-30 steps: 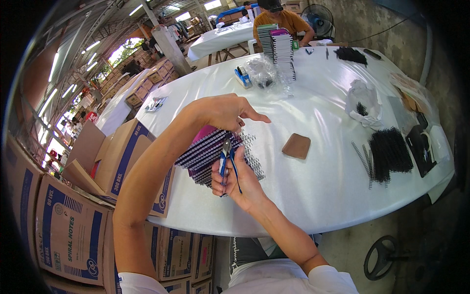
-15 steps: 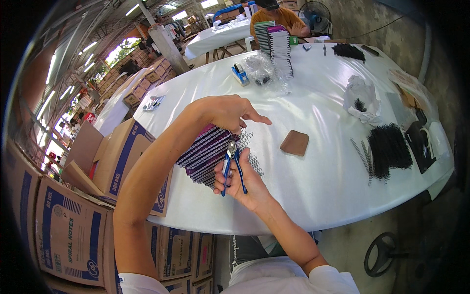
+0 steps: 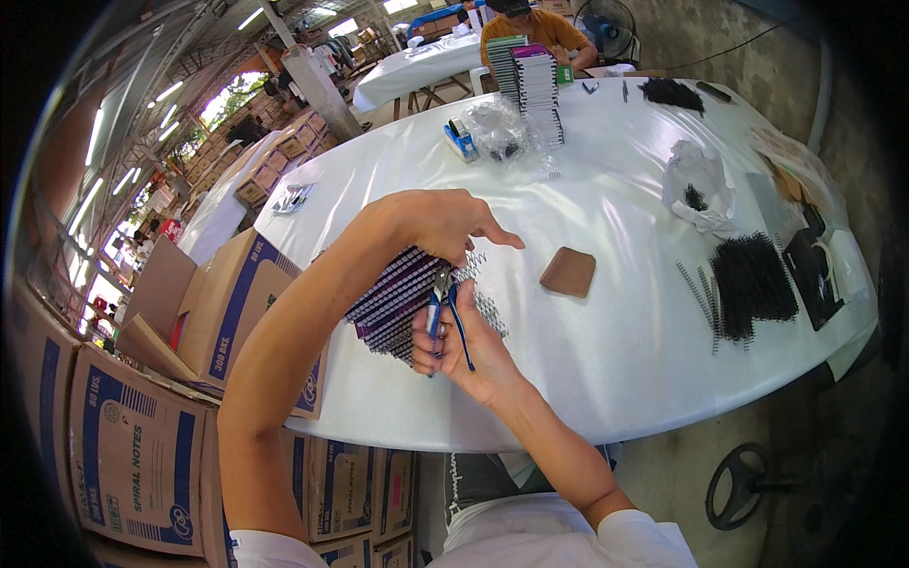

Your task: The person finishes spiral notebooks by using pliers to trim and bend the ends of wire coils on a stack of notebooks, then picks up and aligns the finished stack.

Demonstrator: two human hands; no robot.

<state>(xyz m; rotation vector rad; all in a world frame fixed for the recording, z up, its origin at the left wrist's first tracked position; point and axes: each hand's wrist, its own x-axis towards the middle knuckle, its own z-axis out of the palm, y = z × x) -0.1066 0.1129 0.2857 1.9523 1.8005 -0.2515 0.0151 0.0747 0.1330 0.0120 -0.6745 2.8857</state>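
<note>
At eleven o'clock, the right hand (image 3: 479,352) grasps blue pliers (image 3: 435,314), handles now slightly closer, suggesting squeezing at spiral-bound notebooks (image 3: 393,301); the left hand's (image 3: 438,220) hold I cannot tell.

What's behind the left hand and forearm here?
A stack of spiral notebooks shows past the left hand and forearm, with purple between some coils. The part they cover is hidden, so whether the hand touches it cannot be told.

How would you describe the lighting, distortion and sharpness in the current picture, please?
Head view: pale glare streaks the white table; its near edge looks bowed, fisheye-style; corners fall to black; ceiling lights glow brightly at upper left; blue-handled pliers show no strong blur.
</note>
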